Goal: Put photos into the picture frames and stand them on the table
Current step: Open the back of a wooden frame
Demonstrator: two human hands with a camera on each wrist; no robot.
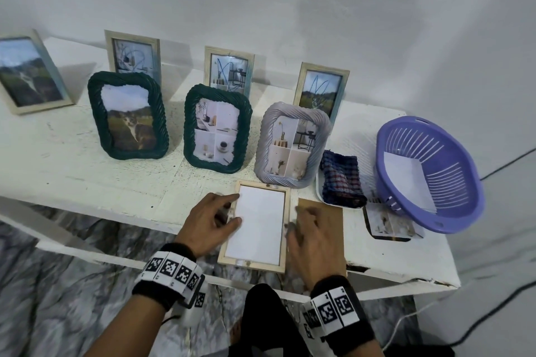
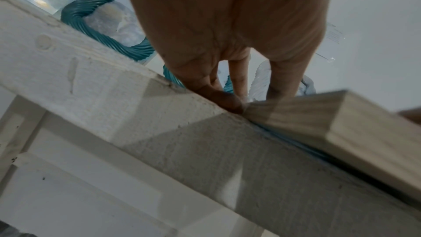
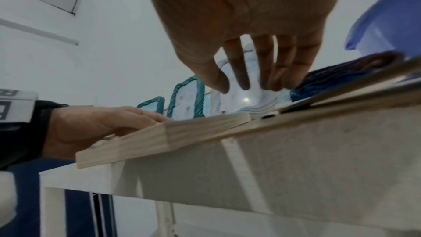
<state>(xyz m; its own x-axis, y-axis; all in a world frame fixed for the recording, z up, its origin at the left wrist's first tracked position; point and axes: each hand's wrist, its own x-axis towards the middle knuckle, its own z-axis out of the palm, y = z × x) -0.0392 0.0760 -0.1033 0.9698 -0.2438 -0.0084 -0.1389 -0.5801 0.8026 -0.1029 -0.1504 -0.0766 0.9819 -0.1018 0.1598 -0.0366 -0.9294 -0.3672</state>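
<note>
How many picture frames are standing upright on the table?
7. Back row: far left, behind the left green frame, centre, right. Front row: green, green, grey. Another frame lies flat.

A pale wooden frame [image 1: 285, 229] lies face-down at the white worktop's [image 1: 87, 171] front edge, with a brown backing board [image 1: 330, 223] just right of it. Behind stand three rope-edged frames [image 1: 217, 127]; four flat-edged frames [image 1: 229, 71] stand farther back. A purple slotted plastic basket [image 1: 429, 171] sits right.
</note>
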